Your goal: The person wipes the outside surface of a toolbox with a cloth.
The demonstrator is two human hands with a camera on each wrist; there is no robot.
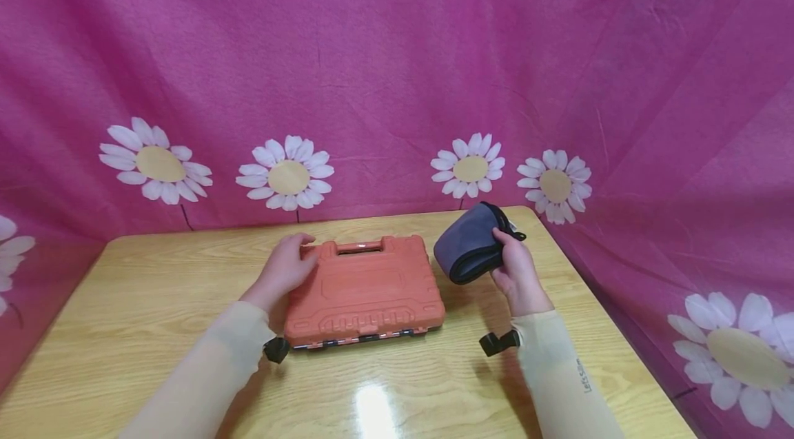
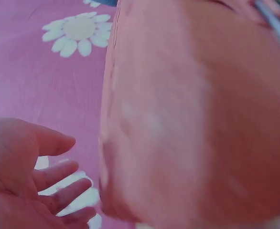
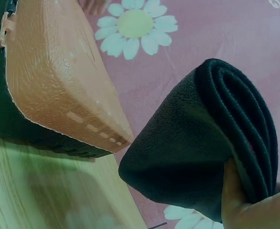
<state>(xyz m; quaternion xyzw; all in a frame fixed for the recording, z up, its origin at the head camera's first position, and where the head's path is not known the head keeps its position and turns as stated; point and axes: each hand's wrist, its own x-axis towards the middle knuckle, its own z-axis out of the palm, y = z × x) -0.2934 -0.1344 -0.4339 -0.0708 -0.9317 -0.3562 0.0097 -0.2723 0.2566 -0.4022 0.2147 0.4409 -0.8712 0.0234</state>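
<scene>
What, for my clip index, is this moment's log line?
left grip: near orange case; right grip: holds folded cloth; orange case: closed, on table

Carry case (image 1: 366, 287): orange-red shell, dark base (image 3: 39, 136), black bits along near edge. Folded cloth (image 1: 468, 242): muted blue-purple, black edging; reads dark grey-green in right wrist view. Backdrop (image 1: 372, 46): magenta, printed white daisies (image 1: 288, 178), yellow centres, dark stems. Tabletop (image 1: 167, 308): light yellow-brown woodgrain. Sleeves (image 1: 561, 363): plain cream, dark lettering on right one. Wrist straps (image 1: 509, 340): black.
</scene>
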